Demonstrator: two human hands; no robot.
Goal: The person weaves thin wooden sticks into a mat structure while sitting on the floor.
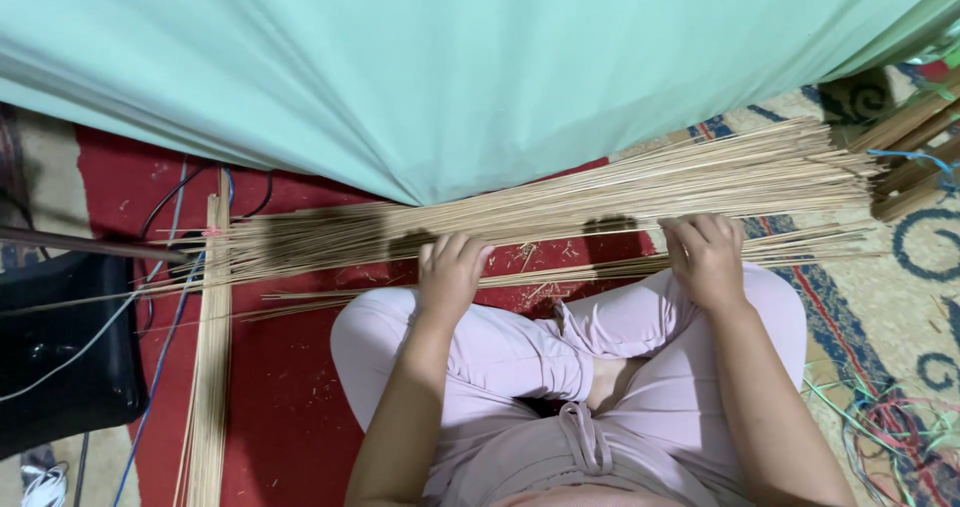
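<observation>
A long bundle of thin bamboo sticks is laid across the red carpet just beyond the knees of a person seated cross-legged in pale pink trousers. The long axis of the bundle runs from side to side, rising slightly toward the person's right, so it lies crosswise to both forearms rather than in line with them. The left hand is set on the near edge of the bundle, fingers curled down over a few loose sticks; the right hand is placed on the same edge further along, fingers bent over the sticks in the same way. Whether any single stick is pinched or only pressed cannot be told. Both hands are about equally near the bundle. To the left of the bundle, a second sheaf of sticks is laid at right angles to it. Beyond the bundle a mint-green cloth is draped, and black and blue cables trail past its left end.
</observation>
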